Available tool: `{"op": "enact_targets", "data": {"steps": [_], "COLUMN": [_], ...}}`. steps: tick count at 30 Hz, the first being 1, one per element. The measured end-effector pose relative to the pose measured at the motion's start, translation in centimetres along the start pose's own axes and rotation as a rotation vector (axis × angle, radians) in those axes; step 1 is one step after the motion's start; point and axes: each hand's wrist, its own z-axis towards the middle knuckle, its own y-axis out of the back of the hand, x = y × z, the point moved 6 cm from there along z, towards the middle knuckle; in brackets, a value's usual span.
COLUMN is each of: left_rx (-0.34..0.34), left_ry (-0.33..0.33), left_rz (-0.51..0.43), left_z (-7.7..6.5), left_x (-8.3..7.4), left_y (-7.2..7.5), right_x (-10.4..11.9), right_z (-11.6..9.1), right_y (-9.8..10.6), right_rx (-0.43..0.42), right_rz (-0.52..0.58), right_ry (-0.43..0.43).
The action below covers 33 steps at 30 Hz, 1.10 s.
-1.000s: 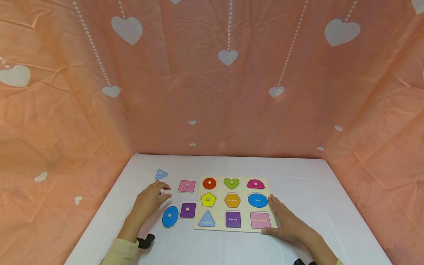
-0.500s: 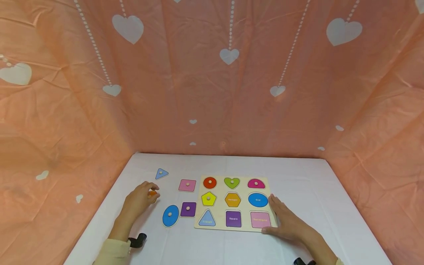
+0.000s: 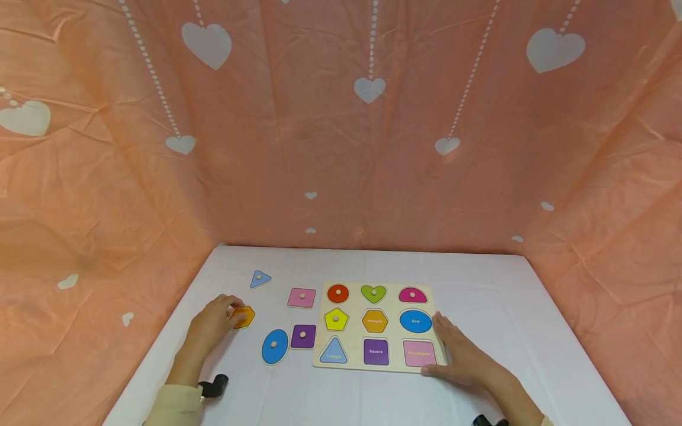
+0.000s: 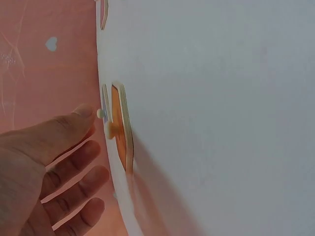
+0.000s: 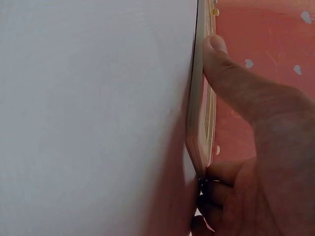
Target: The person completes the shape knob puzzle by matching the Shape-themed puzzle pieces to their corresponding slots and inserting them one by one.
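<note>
Left of the wooden shape puzzle board [image 3: 354, 368] lies an orange hexagon piece [image 3: 245, 318], its left end overlapped by the fingertips of my left hand [image 3: 209, 324]. The left wrist view shows a gap between the thumb tip and the piece's round knob [image 4: 112, 129]; the fingers are relaxed and hold nothing. My right hand [image 3: 469, 360] rests at the board's front right corner, thumb on the front edge and fingers straight along the right side. Knobbed circle, heart, half-circle and pentagon pieces sit in the board. Its hexagon, oval, triangle, square and rectangle places show printed shapes without knobs.
Loose knobbed pieces lie left of the board: a light blue triangle [image 3: 260, 278], a pink rectangle [image 3: 301, 297], a purple square [image 3: 303, 336] and a blue oval [image 3: 274, 347]. The white table [image 3: 383, 399] ends against a peach cloth [image 3: 367, 177] with hearts.
My left hand has drawn back to the left, uncovering the orange hexagon, which was hidden at first and then partly shown. My right hand stays at the board's corner.
</note>
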Motion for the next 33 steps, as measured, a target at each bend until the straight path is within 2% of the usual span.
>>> {"op": "enact_targets", "data": {"steps": [4, 16, 33], "left_rx": [0.025, 0.048, 0.043], "left_ry": [0.023, 0.038, 0.05], "left_rz": [-0.004, 0.007, -0.003], "left_z": [0.24, 0.37, 0.24], "left_x": [0.58, 0.69, 0.87], "left_y": [-0.28, -0.55, -0.44], "right_x": [0.07, -0.12, 0.04], "right_z": [-0.1, -0.02, -0.08], "right_y": [0.07, -0.06, 0.01], "right_rx": [-0.005, -0.006, -0.004], "right_rz": [-0.003, 0.0, 0.013], "right_ry": [0.01, 0.002, 0.002]}}
